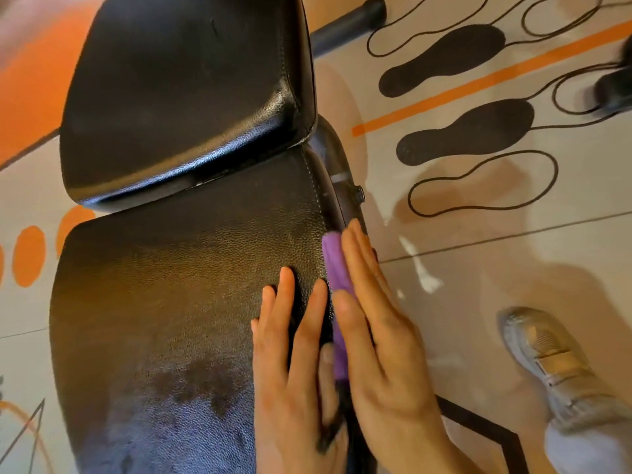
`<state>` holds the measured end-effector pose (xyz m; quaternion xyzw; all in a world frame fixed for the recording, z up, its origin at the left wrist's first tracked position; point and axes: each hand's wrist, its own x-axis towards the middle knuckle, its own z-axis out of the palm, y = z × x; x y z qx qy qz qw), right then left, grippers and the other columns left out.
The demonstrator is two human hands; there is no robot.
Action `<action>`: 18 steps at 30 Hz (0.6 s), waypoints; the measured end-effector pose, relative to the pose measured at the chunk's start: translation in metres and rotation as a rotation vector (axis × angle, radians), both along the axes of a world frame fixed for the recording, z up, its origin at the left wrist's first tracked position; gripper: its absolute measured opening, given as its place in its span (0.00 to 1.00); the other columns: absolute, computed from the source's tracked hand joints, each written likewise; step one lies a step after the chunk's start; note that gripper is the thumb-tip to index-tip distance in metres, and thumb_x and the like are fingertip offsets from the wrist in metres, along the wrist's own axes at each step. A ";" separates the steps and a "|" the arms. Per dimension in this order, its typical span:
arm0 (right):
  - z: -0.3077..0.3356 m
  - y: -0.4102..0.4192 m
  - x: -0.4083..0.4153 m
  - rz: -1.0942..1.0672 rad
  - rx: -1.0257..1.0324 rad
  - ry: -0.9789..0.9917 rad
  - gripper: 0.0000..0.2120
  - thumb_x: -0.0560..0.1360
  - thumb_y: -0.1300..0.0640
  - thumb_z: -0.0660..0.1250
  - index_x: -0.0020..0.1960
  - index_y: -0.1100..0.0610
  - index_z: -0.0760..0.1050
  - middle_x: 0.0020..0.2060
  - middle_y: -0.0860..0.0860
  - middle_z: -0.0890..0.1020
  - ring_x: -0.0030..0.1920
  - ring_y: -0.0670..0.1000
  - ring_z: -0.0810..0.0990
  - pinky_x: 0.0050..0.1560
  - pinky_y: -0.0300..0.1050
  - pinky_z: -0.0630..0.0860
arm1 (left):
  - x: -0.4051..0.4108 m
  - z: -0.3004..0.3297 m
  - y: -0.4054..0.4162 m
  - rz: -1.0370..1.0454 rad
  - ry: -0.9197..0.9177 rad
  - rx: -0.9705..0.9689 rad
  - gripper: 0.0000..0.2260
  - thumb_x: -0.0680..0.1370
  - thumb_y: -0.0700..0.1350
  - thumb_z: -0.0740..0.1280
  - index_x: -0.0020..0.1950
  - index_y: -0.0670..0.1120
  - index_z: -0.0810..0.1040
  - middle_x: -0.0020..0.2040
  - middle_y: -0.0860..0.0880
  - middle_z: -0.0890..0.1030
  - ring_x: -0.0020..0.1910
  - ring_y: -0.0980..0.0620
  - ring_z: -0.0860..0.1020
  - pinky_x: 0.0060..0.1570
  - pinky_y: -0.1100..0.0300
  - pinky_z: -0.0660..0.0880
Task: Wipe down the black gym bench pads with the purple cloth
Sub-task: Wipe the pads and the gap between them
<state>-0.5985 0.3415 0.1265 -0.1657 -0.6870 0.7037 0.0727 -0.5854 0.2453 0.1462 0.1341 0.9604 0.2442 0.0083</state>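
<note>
Right hand [383, 340]: my flat open grip presses cloth [333, 261] onto near pad's [178, 285] right edge, wiping the side.
Left hand [294, 364]: flat, open, empty, bracing the pad top.
Far pad [178, 97]: untouched.

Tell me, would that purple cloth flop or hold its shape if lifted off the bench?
Probably flop: the cloth bends over the pad edge under the right hand, so it looks soft. Likely light too, since it seems thin. It may slide easily on the shiny pad.
</note>
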 end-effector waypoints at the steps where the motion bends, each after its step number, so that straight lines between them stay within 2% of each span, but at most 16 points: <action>1: 0.009 -0.002 0.007 0.009 0.034 -0.024 0.18 0.82 0.52 0.53 0.68 0.55 0.71 0.61 0.61 0.79 0.61 0.59 0.79 0.57 0.17 0.61 | -0.001 0.002 0.000 0.010 0.002 0.013 0.23 0.79 0.48 0.57 0.75 0.59 0.63 0.78 0.55 0.59 0.79 0.53 0.55 0.76 0.55 0.53; 2: 0.005 0.000 0.007 0.009 0.115 -0.010 0.17 0.82 0.55 0.53 0.67 0.56 0.72 0.60 0.62 0.80 0.61 0.60 0.79 0.58 0.19 0.63 | -0.003 0.005 0.001 0.030 0.006 0.016 0.22 0.79 0.47 0.57 0.74 0.57 0.65 0.78 0.54 0.60 0.78 0.53 0.58 0.75 0.51 0.58; 4: -0.008 0.011 -0.030 0.047 -0.101 0.055 0.19 0.82 0.58 0.53 0.72 0.57 0.67 0.68 0.55 0.74 0.69 0.50 0.71 0.67 0.30 0.65 | -0.012 0.012 0.005 0.046 0.022 0.013 0.20 0.80 0.46 0.57 0.73 0.53 0.69 0.77 0.52 0.62 0.77 0.51 0.60 0.73 0.49 0.62; 5: -0.014 0.016 -0.056 0.062 -0.244 0.033 0.20 0.82 0.54 0.53 0.73 0.55 0.66 0.67 0.51 0.74 0.69 0.47 0.71 0.69 0.37 0.67 | -0.020 0.013 0.007 0.058 0.031 -0.002 0.20 0.81 0.47 0.57 0.73 0.52 0.69 0.77 0.52 0.61 0.77 0.52 0.60 0.74 0.50 0.61; 7: -0.024 0.025 -0.085 0.024 -0.393 -0.120 0.23 0.79 0.45 0.52 0.71 0.49 0.68 0.62 0.48 0.78 0.65 0.47 0.75 0.68 0.49 0.70 | -0.039 0.013 0.013 0.107 0.036 -0.007 0.19 0.82 0.48 0.56 0.74 0.54 0.67 0.77 0.53 0.61 0.77 0.54 0.59 0.75 0.52 0.60; 9: -0.017 0.018 -0.065 0.025 -0.413 -0.055 0.20 0.83 0.50 0.53 0.73 0.50 0.65 0.66 0.45 0.75 0.69 0.43 0.71 0.70 0.43 0.68 | -0.057 0.010 0.017 0.146 0.038 0.002 0.19 0.82 0.49 0.56 0.73 0.54 0.67 0.76 0.53 0.62 0.76 0.54 0.59 0.75 0.51 0.61; 11: 0.003 0.010 -0.028 0.071 -0.306 0.067 0.21 0.83 0.55 0.52 0.75 0.54 0.59 0.72 0.45 0.68 0.73 0.41 0.63 0.72 0.38 0.63 | -0.068 0.008 0.018 0.152 0.038 -0.011 0.18 0.83 0.49 0.55 0.73 0.52 0.68 0.75 0.51 0.65 0.74 0.53 0.63 0.72 0.49 0.64; 12: 0.003 0.011 -0.019 0.104 -0.220 0.098 0.21 0.83 0.56 0.52 0.75 0.56 0.59 0.73 0.47 0.67 0.74 0.42 0.62 0.72 0.38 0.62 | -0.069 0.008 0.019 0.154 0.032 -0.014 0.18 0.83 0.49 0.55 0.73 0.51 0.68 0.74 0.50 0.66 0.74 0.52 0.64 0.71 0.49 0.65; 13: -0.001 0.016 -0.028 0.124 -0.229 0.094 0.20 0.83 0.58 0.52 0.75 0.57 0.60 0.72 0.46 0.68 0.72 0.41 0.65 0.70 0.35 0.64 | -0.070 0.008 0.019 0.156 0.025 -0.016 0.18 0.83 0.49 0.55 0.73 0.50 0.69 0.74 0.50 0.66 0.73 0.52 0.65 0.71 0.49 0.65; 15: -0.009 0.029 -0.074 0.119 -0.309 -0.044 0.19 0.84 0.56 0.52 0.74 0.54 0.63 0.64 0.40 0.73 0.64 0.33 0.71 0.60 0.26 0.67 | -0.069 0.011 0.020 0.162 0.001 -0.007 0.19 0.83 0.49 0.55 0.73 0.50 0.69 0.74 0.49 0.66 0.74 0.52 0.64 0.72 0.50 0.65; 17: -0.011 0.036 -0.112 0.100 -0.286 -0.237 0.18 0.83 0.50 0.52 0.72 0.49 0.67 0.58 0.39 0.74 0.63 0.37 0.73 0.60 0.29 0.68 | -0.069 0.013 0.021 0.171 -0.007 -0.023 0.19 0.83 0.48 0.55 0.73 0.49 0.69 0.74 0.48 0.66 0.74 0.51 0.64 0.72 0.49 0.64; 18: -0.008 0.035 -0.112 0.080 -0.278 -0.252 0.18 0.83 0.49 0.52 0.72 0.48 0.66 0.61 0.39 0.74 0.65 0.41 0.72 0.64 0.34 0.68 | -0.070 0.013 0.022 0.175 -0.013 -0.029 0.19 0.83 0.47 0.55 0.73 0.49 0.69 0.74 0.48 0.66 0.74 0.50 0.63 0.72 0.49 0.63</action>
